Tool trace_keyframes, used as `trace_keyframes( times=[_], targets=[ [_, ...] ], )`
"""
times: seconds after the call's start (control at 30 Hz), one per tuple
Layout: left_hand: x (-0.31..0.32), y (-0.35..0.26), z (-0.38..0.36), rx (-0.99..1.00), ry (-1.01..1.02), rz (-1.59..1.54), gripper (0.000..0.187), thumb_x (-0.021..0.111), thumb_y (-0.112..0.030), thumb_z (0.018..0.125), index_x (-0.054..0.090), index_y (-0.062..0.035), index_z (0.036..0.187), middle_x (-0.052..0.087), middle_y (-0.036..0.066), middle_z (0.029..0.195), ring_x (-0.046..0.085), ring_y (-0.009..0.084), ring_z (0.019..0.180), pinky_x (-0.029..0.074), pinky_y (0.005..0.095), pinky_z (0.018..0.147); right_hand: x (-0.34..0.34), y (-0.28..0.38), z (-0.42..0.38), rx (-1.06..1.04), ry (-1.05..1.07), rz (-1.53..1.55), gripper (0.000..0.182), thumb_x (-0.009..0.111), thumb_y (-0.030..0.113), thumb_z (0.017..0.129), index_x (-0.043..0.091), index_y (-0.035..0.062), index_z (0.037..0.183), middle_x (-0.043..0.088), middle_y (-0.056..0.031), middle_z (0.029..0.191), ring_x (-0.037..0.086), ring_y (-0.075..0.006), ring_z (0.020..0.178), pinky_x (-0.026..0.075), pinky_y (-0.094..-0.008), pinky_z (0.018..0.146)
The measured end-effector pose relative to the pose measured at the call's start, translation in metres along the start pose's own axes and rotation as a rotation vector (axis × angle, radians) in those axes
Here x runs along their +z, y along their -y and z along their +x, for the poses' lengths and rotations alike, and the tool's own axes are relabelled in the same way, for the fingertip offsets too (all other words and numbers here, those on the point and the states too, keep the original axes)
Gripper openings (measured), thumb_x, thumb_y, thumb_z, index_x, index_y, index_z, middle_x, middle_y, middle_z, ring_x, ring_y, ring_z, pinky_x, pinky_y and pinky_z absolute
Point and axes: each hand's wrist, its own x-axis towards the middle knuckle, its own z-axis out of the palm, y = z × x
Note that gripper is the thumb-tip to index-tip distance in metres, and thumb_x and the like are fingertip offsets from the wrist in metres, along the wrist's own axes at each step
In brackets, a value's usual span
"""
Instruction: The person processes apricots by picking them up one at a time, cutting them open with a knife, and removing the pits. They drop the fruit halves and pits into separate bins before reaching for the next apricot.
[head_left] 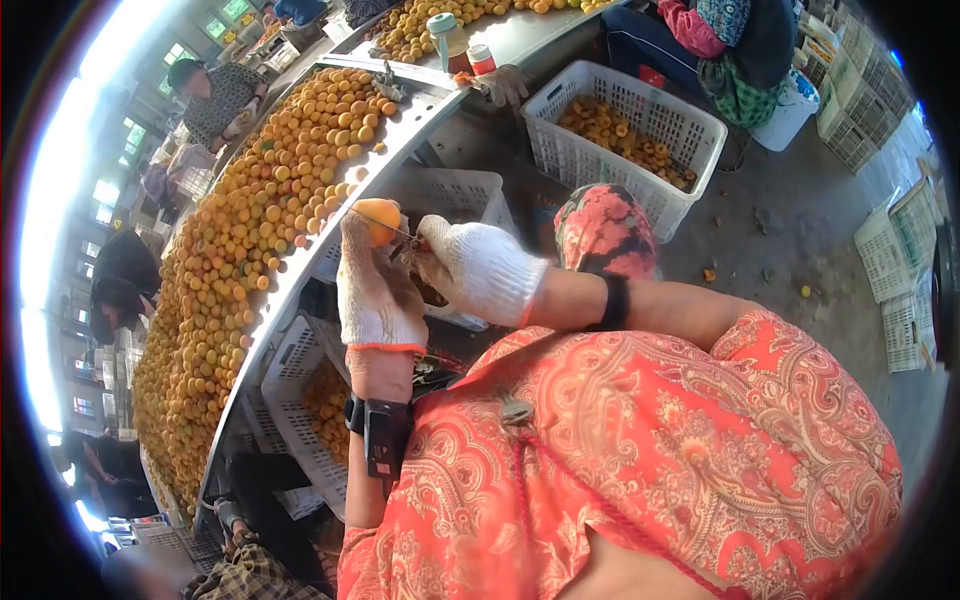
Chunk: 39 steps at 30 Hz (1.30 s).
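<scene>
My left hand [378, 290], in a white knit glove with a soiled finger area, is closed around an orange apricot [380, 218]. The fruit shows above the fingers, near the table's edge. My right hand [482, 268], gloved the same way, is closed beside it on a thin metal knife [396, 231]. The narrow blade lies across the apricot; the handle is mostly hidden in the glove. Beneath both hands stands a pale plastic crate [478, 190], partly covered by them.
Whole apricots [240, 220] are heaped along the curved metal table [405, 130]. A white crate [625, 95] holds cut apricots; another crate [290, 385] sits at lower left. A jar [448, 40] and a glove [505, 85] lie on the table. Other people sit around.
</scene>
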Motion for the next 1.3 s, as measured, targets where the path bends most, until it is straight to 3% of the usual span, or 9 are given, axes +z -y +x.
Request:
trace_keyframes(
  times=[0.13,0.33,0.4,0.63,0.7,0.93,1.07,1.13,1.3],
  targets=[
    [-0.015,0.003,0.004,-0.009,0.127,-0.04,0.036,0.064,-0.035,0.096,0.06,-0.0053,0.116,0.064,0.01,0.104,0.06,0.0238,0.095,0.05,0.0386,0.086,0.0,0.001,-0.001,-0.013,-0.011,-0.007,0.027,0.058,0.025,0.096,0.052,0.0001,0.107,0.065,-0.0239,0.076,0.065,-0.0431,0.073,0.049,-0.0499,0.059],
    [-0.003,0.004,-0.002,0.035,0.019,0.027,0.041,0.058,-0.039,0.1,0.056,-0.0038,0.121,0.062,0.011,0.107,0.06,0.0234,0.097,0.05,0.0361,0.087,-0.001,-0.003,0.001,0.004,0.045,0.044,0.03,0.056,0.027,0.097,0.052,0.0003,0.11,0.066,-0.0237,0.079,0.065,-0.0426,0.074,0.05,-0.0489,0.061],
    [0.001,0.003,-0.007,-0.095,0.037,-0.025,0.041,0.057,-0.04,0.1,0.056,-0.0038,0.119,0.062,0.012,0.106,0.06,0.0248,0.095,0.05,0.038,0.087,-0.003,-0.003,-0.001,0.009,0.052,0.05,0.03,0.056,0.027,0.097,0.052,0.0001,0.11,0.066,-0.0235,0.08,0.065,-0.0425,0.074,0.051,-0.0486,0.061],
    [-0.001,0.008,-0.003,-0.066,0.01,-0.081,0.04,0.056,-0.041,0.1,0.056,-0.0038,0.115,0.061,0.013,0.102,0.059,0.028,0.093,0.051,0.0411,0.087,0.0,-0.004,0.0,0.007,0.075,-0.02,0.029,0.056,0.025,0.096,0.052,-0.0011,0.108,0.067,-0.0233,0.078,0.067,-0.0409,0.074,0.052,-0.048,0.062],
    [0.004,0.009,0.0,-0.189,-0.151,-0.242,0.041,0.05,-0.042,0.102,0.057,-0.0029,0.11,0.059,0.015,0.099,0.059,0.0303,0.085,0.052,0.0437,0.079,-0.003,-0.005,-0.002,-0.021,0.082,-0.024,0.032,0.056,0.027,0.096,0.052,-0.0028,0.105,0.068,-0.0231,0.078,0.068,-0.0404,0.074,0.054,-0.0469,0.062],
    [0.0,0.004,0.007,-0.29,-0.129,-0.173,0.045,0.048,-0.046,0.102,0.056,-0.0027,0.107,0.061,0.019,0.1,0.06,0.0325,0.084,0.051,0.0426,0.076,-0.007,-0.006,-0.004,-0.045,0.044,-0.16,0.033,0.058,0.028,0.093,0.052,-0.0034,0.103,0.068,-0.0213,0.075,0.07,-0.0383,0.072,0.055,-0.0462,0.06],
    [0.003,0.013,0.007,-0.221,-0.092,-0.133,0.045,0.048,-0.047,0.101,0.055,-0.0024,0.107,0.061,0.018,0.096,0.06,0.0312,0.082,0.05,0.0428,0.071,-0.004,-0.013,-0.005,-0.035,0.028,-0.129,0.032,0.06,0.025,0.09,0.051,-0.0032,0.102,0.068,-0.0215,0.074,0.07,-0.0386,0.071,0.055,-0.0465,0.06],
    [0.021,0.008,-0.001,-0.198,-0.269,-0.013,0.045,0.047,-0.047,0.101,0.055,-0.0025,0.106,0.06,0.016,0.094,0.06,0.0292,0.082,0.049,0.0418,0.07,-0.009,-0.011,-0.005,-0.012,0.091,-0.173,0.032,0.061,0.024,0.088,0.051,-0.0035,0.101,0.068,-0.0217,0.074,0.07,-0.0388,0.071,0.055,-0.0465,0.06],
    [0.009,0.011,0.008,-0.183,-0.211,-0.074,0.044,0.047,-0.046,0.102,0.055,-0.0033,0.106,0.059,0.014,0.094,0.059,0.0275,0.08,0.048,0.0404,0.07,-0.01,-0.007,-0.003,-0.007,0.107,-0.227,0.035,0.063,0.025,0.087,0.051,-0.0042,0.101,0.068,-0.0217,0.073,0.07,-0.0388,0.072,0.055,-0.0465,0.06]
  ],
)
